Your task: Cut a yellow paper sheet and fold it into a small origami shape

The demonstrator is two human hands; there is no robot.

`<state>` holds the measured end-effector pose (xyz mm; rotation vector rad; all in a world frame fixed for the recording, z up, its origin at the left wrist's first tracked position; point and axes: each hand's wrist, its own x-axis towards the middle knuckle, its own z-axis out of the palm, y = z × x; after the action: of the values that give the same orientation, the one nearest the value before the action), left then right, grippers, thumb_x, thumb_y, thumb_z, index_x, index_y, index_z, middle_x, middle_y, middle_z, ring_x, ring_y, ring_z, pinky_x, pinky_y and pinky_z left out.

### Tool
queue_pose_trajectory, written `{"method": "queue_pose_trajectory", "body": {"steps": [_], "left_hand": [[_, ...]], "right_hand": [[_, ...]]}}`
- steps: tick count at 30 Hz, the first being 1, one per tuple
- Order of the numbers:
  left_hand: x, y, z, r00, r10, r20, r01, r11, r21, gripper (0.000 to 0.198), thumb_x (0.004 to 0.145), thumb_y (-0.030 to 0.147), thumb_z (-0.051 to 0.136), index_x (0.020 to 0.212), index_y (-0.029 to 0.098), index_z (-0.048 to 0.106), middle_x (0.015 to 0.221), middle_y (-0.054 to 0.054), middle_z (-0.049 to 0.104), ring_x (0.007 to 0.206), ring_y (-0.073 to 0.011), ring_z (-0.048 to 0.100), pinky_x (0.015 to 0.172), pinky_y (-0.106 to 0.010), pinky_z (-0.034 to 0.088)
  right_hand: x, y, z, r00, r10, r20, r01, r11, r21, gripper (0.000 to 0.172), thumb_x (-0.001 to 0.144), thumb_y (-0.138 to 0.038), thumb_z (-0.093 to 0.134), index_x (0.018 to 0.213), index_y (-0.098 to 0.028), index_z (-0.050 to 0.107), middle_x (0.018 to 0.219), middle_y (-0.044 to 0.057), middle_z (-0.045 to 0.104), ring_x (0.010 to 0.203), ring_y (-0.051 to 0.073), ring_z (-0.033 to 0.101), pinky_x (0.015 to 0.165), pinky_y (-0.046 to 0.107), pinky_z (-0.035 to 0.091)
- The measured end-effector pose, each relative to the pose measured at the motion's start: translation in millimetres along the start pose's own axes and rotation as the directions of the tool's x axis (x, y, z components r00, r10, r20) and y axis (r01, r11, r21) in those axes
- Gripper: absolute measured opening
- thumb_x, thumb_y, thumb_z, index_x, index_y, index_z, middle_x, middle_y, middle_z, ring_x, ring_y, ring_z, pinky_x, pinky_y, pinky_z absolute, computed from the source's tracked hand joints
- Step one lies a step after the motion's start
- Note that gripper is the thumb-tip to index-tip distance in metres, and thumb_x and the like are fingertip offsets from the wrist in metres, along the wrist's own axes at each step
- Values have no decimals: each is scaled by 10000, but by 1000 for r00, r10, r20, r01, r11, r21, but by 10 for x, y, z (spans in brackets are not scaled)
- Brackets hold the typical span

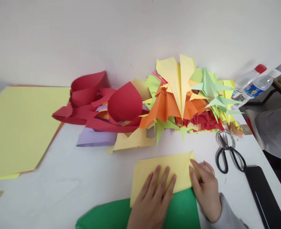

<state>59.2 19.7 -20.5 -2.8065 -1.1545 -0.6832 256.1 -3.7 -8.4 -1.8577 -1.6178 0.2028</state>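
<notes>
A folded sheet of pale yellow paper lies on the table, its lower part over a green sheet. Flat on the yellow paper rests my left hand, fingers spread. My right hand pinches the paper's right edge between thumb and forefinger, where a small corner is turned. The other fingers of that hand are curled and partly hidden.
Red paper loops and a pile of folded paper shapes line the wall. Large yellow sheets lie left. At right are scissors, a black phone-like slab and plastic bottles. A grey-clothed person is beyond.
</notes>
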Motion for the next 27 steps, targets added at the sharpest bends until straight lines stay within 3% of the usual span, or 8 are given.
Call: {"method": "queue_pose_trajectory", "body": {"steps": [10,16,21,27], "left_hand": [[-5,-83,27,1000,0,17,0,1000,-27,358,896,412,496,1223,294,583,1346,-36,560,1389,-263,293,1160,-465,164],[-4,-92,45,998,16,55,-16,1000,-1,372,893,448,496,1226,305,581,1368,-14,537,1408,-272,237,1161,-512,90],[0,-109,29,996,36,78,-40,998,51,437,863,526,508,1246,321,554,1421,0,477,1369,-280,313,1148,-526,96],[0,-81,-16,998,-56,-16,56,998,41,388,861,487,531,1184,283,599,1217,-92,625,1232,-265,497,1117,-437,222]], "right_hand": [[-13,-8,-18,996,-84,-42,82,995,-53,293,896,-202,560,1186,-166,585,859,39,717,739,164,646,951,433,456],[23,30,-50,984,-165,-71,158,983,-89,229,885,-204,585,1102,-144,624,909,66,729,716,161,661,918,409,478],[12,56,-48,976,-202,-86,191,974,-124,222,892,-255,576,1045,-113,650,848,91,730,656,175,659,881,416,507],[-6,62,-33,979,-185,-91,172,976,-133,220,884,-270,582,993,-99,669,818,99,730,643,180,665,886,419,525]]}}
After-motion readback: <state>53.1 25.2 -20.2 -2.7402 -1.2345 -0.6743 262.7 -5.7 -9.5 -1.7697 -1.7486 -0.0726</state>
